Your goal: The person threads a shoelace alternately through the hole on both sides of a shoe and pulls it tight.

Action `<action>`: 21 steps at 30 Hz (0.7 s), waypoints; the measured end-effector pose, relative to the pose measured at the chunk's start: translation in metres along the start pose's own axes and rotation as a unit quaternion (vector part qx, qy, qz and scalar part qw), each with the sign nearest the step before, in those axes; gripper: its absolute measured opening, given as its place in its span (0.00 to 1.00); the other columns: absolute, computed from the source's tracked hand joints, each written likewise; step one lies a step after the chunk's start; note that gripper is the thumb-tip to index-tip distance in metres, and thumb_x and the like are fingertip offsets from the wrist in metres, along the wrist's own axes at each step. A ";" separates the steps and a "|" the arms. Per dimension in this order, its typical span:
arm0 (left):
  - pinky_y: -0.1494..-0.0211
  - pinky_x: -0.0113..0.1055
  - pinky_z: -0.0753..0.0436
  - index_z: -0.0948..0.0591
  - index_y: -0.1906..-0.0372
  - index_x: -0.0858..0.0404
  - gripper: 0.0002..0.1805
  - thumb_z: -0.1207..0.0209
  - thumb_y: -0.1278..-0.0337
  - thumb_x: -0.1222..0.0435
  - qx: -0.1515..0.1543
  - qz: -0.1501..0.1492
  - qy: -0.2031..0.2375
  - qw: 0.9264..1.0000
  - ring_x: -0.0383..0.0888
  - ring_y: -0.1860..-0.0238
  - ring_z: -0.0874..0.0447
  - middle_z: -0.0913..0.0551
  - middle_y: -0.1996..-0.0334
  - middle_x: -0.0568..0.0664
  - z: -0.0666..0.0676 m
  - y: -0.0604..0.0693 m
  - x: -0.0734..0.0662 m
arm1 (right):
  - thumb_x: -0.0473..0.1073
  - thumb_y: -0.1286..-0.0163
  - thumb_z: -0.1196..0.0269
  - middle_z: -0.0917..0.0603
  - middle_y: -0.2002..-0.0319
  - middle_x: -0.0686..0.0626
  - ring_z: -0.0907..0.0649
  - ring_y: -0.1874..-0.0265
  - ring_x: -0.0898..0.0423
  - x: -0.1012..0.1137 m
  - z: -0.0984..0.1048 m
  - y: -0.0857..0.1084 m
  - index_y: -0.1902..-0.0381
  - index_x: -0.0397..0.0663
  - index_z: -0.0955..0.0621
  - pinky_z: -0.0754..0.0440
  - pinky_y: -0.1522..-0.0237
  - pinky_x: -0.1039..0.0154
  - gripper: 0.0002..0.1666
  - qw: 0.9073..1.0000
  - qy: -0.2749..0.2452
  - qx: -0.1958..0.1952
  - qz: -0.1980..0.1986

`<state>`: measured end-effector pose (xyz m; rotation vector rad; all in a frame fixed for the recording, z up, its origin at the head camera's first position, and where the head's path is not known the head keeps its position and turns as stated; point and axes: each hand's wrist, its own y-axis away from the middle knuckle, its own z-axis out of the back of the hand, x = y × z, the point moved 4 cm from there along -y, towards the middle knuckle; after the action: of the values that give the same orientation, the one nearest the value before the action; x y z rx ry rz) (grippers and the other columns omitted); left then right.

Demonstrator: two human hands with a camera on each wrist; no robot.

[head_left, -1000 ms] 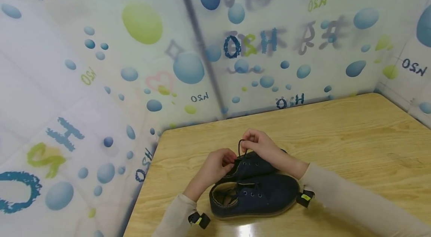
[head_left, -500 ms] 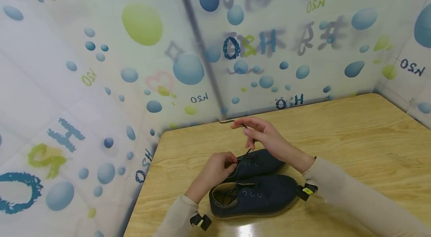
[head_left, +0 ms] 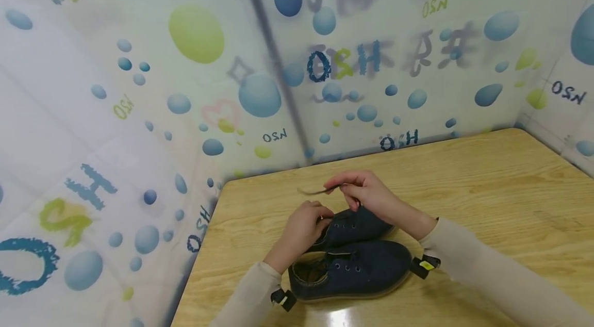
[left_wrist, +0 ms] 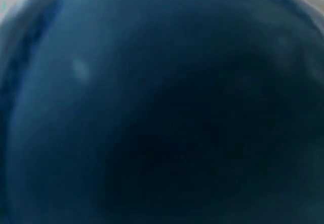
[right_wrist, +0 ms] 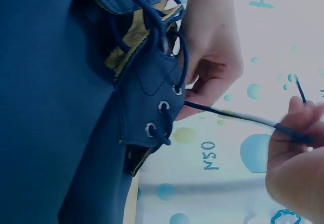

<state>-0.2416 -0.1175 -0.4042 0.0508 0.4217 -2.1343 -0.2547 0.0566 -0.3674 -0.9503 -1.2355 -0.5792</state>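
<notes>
Two dark blue lace-up shoes lie side by side on the wooden table, toes to the right in the head view. My left hand (head_left: 301, 226) grips the far shoe (head_left: 350, 233) at its opening beside the eyelets; its fingertips are partly hidden. Above that shoe, my right hand (head_left: 368, 193) pinches a dark lace (head_left: 317, 193), whose loose end sticks out to the left. In the right wrist view the lace (right_wrist: 238, 115) runs taut from the eyelet flap to the right hand. The near shoe (head_left: 376, 270) stands untouched by the fingers. Blurred dark blue shoe material (left_wrist: 152, 82) fills the left wrist view.
The wooden table (head_left: 487, 203) extends to the right and behind the shoes. A printed fabric wall (head_left: 394, 110) rises at its far edge, and another stretch stands at the left. Each wrist wears a small black camera (head_left: 424, 266).
The right hand first drew the lace up and away from the far shoe, then sank slightly with its end trailing left. My left hand shifted a little up and right at the opening.
</notes>
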 end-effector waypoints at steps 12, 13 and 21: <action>0.68 0.26 0.23 0.12 0.64 0.59 0.07 0.41 0.33 0.66 0.012 0.041 0.085 0.995 0.36 0.74 0.20 0.12 0.71 0.47 -0.005 -0.010 0.010 | 0.32 0.30 0.41 0.15 0.58 0.40 0.14 0.64 0.56 -0.030 0.005 0.002 0.53 0.35 0.16 0.13 0.55 0.54 0.11 0.992 0.088 -0.034 -0.087; 0.68 0.26 0.23 0.12 0.63 0.59 0.08 0.41 0.33 0.66 0.013 0.042 0.088 0.995 0.36 0.74 0.20 0.12 0.71 0.48 -0.004 -0.010 0.009 | 0.32 0.31 0.40 0.15 0.57 0.39 0.14 0.64 0.57 -0.030 0.005 0.002 0.53 0.35 0.16 0.13 0.56 0.55 0.11 0.991 0.102 -0.034 -0.079; 0.67 0.27 0.22 0.12 0.62 0.60 0.08 0.41 0.33 0.66 0.027 0.045 0.093 0.994 0.38 0.72 0.19 0.11 0.69 0.49 -0.005 -0.011 0.009 | 0.36 0.33 0.35 0.12 0.62 0.45 0.13 0.68 0.54 -0.026 0.004 0.006 0.61 0.47 0.14 0.14 0.64 0.62 0.05 0.972 0.221 -0.082 -0.013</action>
<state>-0.2562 -0.1173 -0.4072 0.2971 0.4618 -2.0582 -0.2590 0.0602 -0.3937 -0.8823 -0.8101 -0.8726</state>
